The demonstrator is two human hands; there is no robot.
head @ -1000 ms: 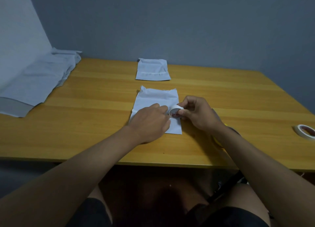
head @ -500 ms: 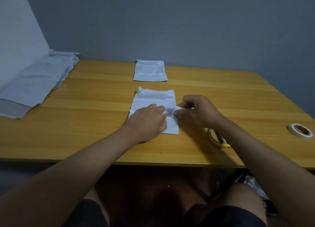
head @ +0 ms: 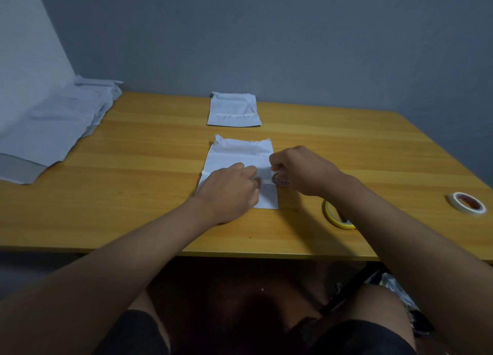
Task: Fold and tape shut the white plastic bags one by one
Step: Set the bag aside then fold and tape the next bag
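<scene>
Tape drawn across the fold
Right hand (head: 301,172) has pulled its gripped tape roll (head: 280,180) rightward past the folded bag (head: 240,154); left hand (head: 229,192), fingers loosely bent, pins it; sealing nearly done.

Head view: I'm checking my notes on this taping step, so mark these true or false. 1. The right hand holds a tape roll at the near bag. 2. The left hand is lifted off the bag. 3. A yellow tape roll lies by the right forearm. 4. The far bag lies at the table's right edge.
1. True: right hand, tape roll, near bag.
2. False: the left hand rests on it.
3. True: yellow tape roll.
4. False: the far bag lies mid-table, at the back.
</scene>
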